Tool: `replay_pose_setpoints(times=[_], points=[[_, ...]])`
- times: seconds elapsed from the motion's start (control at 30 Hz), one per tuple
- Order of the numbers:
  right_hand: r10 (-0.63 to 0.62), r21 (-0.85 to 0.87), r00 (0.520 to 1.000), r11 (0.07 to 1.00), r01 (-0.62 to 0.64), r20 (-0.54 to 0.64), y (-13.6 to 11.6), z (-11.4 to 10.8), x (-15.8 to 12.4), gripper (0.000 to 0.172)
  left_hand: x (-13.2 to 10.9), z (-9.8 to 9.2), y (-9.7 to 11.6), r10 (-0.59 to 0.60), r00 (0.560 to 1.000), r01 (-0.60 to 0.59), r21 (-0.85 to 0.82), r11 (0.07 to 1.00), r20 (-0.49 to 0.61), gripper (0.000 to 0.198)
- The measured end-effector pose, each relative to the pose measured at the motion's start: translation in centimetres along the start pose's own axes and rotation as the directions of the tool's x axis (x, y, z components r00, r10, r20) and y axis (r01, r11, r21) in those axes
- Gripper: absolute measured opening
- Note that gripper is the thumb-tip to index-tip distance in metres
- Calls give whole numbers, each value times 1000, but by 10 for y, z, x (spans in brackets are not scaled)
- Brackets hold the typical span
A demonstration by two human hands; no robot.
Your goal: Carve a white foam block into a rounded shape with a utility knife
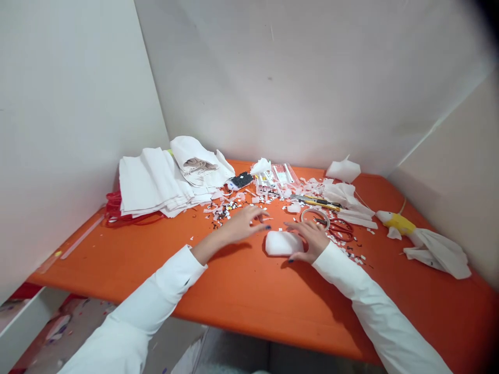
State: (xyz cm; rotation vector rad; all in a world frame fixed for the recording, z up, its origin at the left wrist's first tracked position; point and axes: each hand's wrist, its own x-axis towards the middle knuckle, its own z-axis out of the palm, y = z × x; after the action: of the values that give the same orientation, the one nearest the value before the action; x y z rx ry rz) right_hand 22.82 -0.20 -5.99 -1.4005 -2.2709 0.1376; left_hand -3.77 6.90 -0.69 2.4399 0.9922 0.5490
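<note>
Right hand [312, 240] clasps the block [280, 243] by its end; left hand [244, 224] lies open nearby. The block seems light, soft foam: hold its sides gently.

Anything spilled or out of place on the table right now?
Yes. Small white scraps are strewn across the back of the orange table, around the left hand. The stack of white sheets lies fanned askew over a red cord. The right hand holds a white block; nothing looks damaged there.

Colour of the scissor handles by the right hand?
Red. The scissor handles show best in the head view.
</note>
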Motion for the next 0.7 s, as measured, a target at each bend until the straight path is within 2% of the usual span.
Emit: replay_pose_setpoints(times=[0.07, 0.1, 0.2, 0.3, 0.33, 0.4, 0.47, 0.53, 0.57, 0.6, 0.63, 0.7], points=[[7, 18, 999, 1000, -8, 52, -8, 5, -1, 78, -7, 12, 19, 106, 986, -108, 8, 994, 126, 47], [4, 40, 999, 999, -6, 47, -9, 7, -2, 75, -10, 17, 26, 111, 980, -118, 30, 993, 164, 53], [-47, 167, 997, 984, 56, -57, -8, 7, -3, 65, -17, 25, 34, 92, 986, -90, -24, 996, 138, 48], [-78, 257, 976, 958, 131, -205, -13, 4, -2, 62, -18, 28, 31, 82, 994, -58, -282, 958, 73, 49], [-76, 262, 965, 954, 143, -251, -18, 3, 0, 62, -17, 30, 29, 57, 997, -29, -409, 912, 58, 54], [-61, 261, 940, 953, 155, -335, -28, 3, 3, 68, -16, 37, 25, -38, 998, 65, -642, 764, 56, 62], [-35, 288, 929, 946, 149, -367, -31, 1, 8, 76, -14, 43, 23, -161, 983, 169, -755, 633, 85, 64], [31, 333, 944, 939, 85, -327, -20, -9, 10, 71, -12, 47, 21, -242, 964, 235, -769, 595, 108, 58], [93, 343, 953, 939, 13, -290, -8, -18, 9, 59, -11, 47, 20, -261, 960, 245, -763, 598, 104, 54], [206, 310, 938, 944, -116, -278, 6, -30, 5, 43, -10, 46, 19, -269, 959, 240, -764, 598, 91, 52], [344, 268, 895, 925, -271, -285, 23, -44, -1, 32, -9, 45, 18, -273, 959, 227, -774, 591, 73, 51], [483, 244, 794, 875, -418, -369, 57, -74, -19, 30, -7, 40, 15, -300, 953, 213, -813, 543, 50, 56]])
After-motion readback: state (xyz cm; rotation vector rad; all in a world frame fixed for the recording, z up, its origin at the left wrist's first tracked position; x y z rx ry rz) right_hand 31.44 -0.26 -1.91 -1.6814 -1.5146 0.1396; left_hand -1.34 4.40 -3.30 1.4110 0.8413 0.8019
